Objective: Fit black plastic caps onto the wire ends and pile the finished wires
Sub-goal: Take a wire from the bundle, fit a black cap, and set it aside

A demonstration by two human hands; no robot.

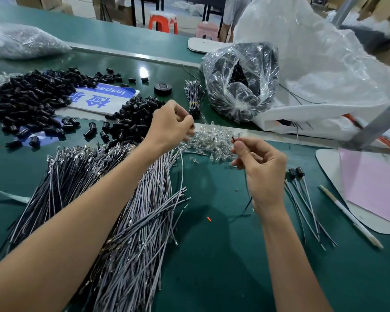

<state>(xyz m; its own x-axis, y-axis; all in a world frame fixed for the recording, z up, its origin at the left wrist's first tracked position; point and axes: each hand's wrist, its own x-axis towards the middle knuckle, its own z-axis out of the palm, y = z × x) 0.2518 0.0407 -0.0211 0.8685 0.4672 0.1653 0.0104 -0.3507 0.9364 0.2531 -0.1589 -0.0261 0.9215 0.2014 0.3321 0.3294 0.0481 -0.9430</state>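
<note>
- While a heap of bare grey wires [126, 210] fans across the near left of the green tabletop [223, 266], both forearms reach over it toward the middle.
- The right hand [260, 174], the nearer of the two, has its grip pinched on a single wire [247, 207]. Thumb and fingers clamp it just under the tip, which stands up dark with a speck of red. The rest hangs down past the wrist, its long axis roughly upright.
- Toward the right edge lies a small pile of finished wires [306, 206], with two caps seated on their far ends.
- Farther out, the left hand [169, 124] curls its grip at the rim of a mound of clear glassy pieces [212, 140]. Whether it holds anything cannot be told.
- The black caps [133, 118] sit just beside that hand on its left and well apart from the raised wire tip. The left hand looks the likelier to fetch one and bring it rightward onto the tip.
- The caps are short, glossy and cup-shaped with flared rims, and they lie tumbled at every angle.
- A bigger cap heap [27, 102] spreads toward the far left corner.
</note>
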